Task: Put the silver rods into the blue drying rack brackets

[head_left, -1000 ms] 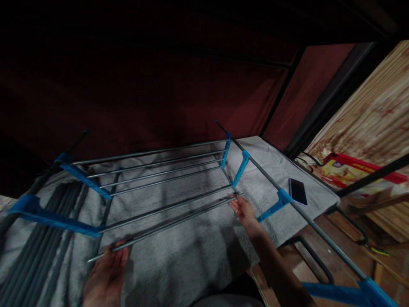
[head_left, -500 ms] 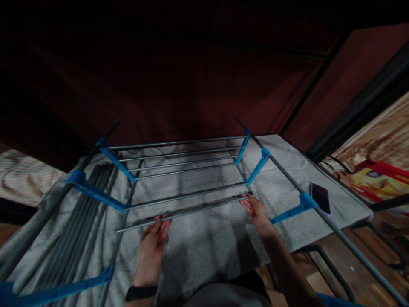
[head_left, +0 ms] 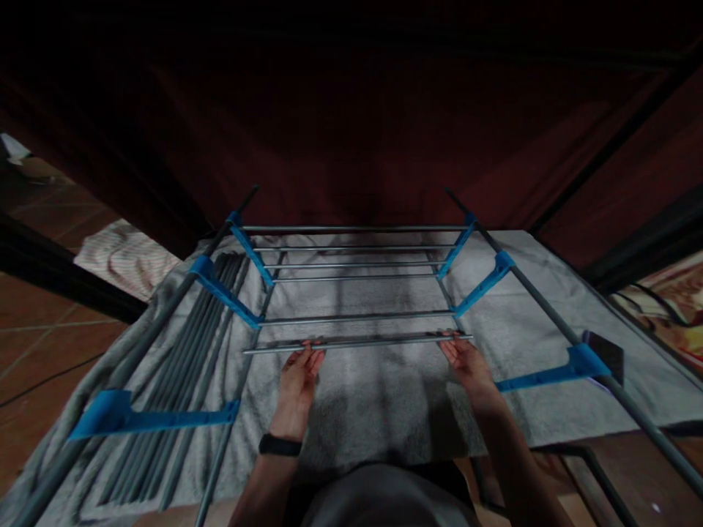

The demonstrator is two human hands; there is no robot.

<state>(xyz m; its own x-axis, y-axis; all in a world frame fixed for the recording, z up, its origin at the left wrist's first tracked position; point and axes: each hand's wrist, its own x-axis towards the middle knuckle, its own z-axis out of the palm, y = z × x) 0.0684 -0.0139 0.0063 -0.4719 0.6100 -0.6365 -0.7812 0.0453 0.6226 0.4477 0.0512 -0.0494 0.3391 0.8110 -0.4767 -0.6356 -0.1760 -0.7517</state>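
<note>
A thin grey metal rod lies crosswise in both my hands. My left hand pinches it left of its middle, and my right hand grips it close to its right end. Just beyond is a rack frame of grey tubes with blue plastic brackets. Several cross rods join its two sides; the nearest cross rod runs between the second pair, a left bracket and a right bracket. Nearer me, a left bracket and a right bracket hold no cross rod.
Several loose grey rods lie bunched on the left of the grey blanket. A dark phone rests on the right, partly behind the frame's right tube. Dark red fabric hangs behind the frame.
My view has turned to the left, so the frame sits further right. The rod in my hands has become more level, nearly parallel to the fixed cross rods.
</note>
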